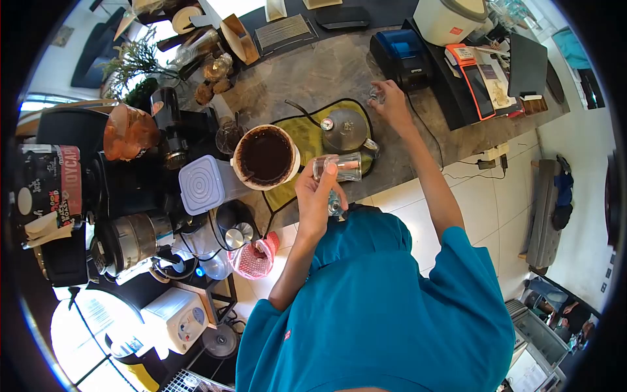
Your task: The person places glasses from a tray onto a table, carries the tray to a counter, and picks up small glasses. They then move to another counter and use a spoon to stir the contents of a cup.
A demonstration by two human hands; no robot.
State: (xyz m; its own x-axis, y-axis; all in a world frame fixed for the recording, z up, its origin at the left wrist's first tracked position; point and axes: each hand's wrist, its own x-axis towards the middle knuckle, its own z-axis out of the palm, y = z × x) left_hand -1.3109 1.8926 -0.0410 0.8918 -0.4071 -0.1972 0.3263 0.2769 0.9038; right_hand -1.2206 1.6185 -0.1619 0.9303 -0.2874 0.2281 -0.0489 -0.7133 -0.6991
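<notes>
My left hand (317,199) is closed round a clear glass jar (346,168), which lies tilted on its side above the counter's front edge. Beside that hand stands a white tub (295,159) with dark brown contents. My right hand (392,104) is raised over the counter near the black printer, its fingertips pinched on a small clear object (375,98), too small to make out. Between the hands, a grey gooseneck kettle (346,130) with a dial on its lid rests on an olive cloth (294,124).
A square lidded container (204,185) stands left of the tub, with a coffee grinder (171,130) behind it. A black printer (401,59) is at the back right, its cable (431,134) running down the counter. A pink basket (255,258) sits below the edge.
</notes>
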